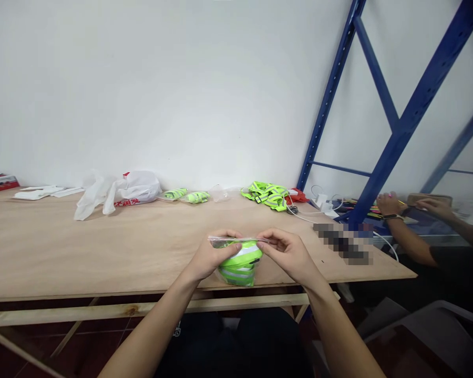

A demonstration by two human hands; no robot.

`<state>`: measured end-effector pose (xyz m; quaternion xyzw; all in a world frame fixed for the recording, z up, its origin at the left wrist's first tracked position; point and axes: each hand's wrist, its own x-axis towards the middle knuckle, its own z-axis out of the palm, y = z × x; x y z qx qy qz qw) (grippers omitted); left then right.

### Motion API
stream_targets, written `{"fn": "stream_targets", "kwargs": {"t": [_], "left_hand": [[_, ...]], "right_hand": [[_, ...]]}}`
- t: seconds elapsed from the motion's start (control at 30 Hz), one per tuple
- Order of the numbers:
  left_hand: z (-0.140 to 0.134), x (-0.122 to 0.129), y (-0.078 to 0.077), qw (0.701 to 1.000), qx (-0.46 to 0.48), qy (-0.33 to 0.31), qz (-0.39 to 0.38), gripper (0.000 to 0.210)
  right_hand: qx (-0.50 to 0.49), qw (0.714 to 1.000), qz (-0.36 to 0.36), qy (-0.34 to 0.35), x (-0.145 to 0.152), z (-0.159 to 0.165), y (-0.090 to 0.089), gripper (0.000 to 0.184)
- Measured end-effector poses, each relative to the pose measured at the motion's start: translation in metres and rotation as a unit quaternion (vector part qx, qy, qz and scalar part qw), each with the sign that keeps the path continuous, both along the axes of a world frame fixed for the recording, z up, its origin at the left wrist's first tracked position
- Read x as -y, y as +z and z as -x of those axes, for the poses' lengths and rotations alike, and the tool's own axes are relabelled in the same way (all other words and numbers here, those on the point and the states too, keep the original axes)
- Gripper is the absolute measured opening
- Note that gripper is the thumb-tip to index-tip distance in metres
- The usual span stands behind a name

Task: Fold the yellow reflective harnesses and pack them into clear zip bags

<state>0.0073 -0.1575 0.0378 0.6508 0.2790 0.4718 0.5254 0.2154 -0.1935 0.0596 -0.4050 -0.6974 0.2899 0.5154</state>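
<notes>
Left hand [208, 256] gripping clear bag [221, 243] of neon-green straps [238, 272]; right hand [290, 253] pinching its top edge

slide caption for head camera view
Left hand and right hand hold a clear bag of neon green material at a wooden table.

From my head, my one view faces forward and down across the tabletop [43, 247] to the wall [181, 94] at twelve o'clock, my left hand [216, 254] and right hand [286, 254] close, near six.

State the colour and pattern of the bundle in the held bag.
The bundle is bright yellow-green with silvery stripes; head view.
</notes>
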Motion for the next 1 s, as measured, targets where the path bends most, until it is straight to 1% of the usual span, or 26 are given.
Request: {"fn": "stream_targets", "kwargs": {"t": [0.13,0.27,0.43,0.53,0.67,0.77,0.87,1.0], "left_hand": [[0.001,0.001,0.001,1.0,-0.011,-0.004,-0.008,0.031],[0.001,0.001,0.002,1.0,-0.022,-0.004,-0.006,0.03],[-0.001,0.001,0.001,1.0,-0.007,0.021,0.007,0.026],[-0.002,0.0,0.001,1.0,0.003,0.023,0.002,0.029],[-0.004,-0.002,-0.001,0.999,0.004,0.044,-0.005,0.035],[-0.005,-0.003,-0.002,0.998,0.009,0.053,-0.019,0.034],[-0.004,-0.003,-0.002,0.998,0.015,0.046,-0.032,0.032],[-0.003,0.0,0.001,0.999,0.001,0.028,-0.033,0.033]], "right_hand": [[-0.003,1.0,-0.007,0.007,-0.001,0.003,-0.002,0.029],[0.008,0.999,-0.032,-0.004,-0.004,0.003,-0.007,0.026],[0.021,0.998,-0.05,-0.016,-0.006,0.003,-0.009,0.026],[0.004,0.998,-0.055,-0.018,-0.008,0.006,-0.011,0.027],[-0.006,0.998,-0.053,-0.028,-0.011,0.009,-0.014,0.031],[-0.016,0.998,-0.052,-0.029,-0.012,0.009,-0.016,0.03],[-0.023,0.998,-0.055,-0.028,-0.011,0.009,-0.015,0.029],[-0.017,0.998,-0.057,-0.031,-0.009,0.008,-0.014,0.03]]}}
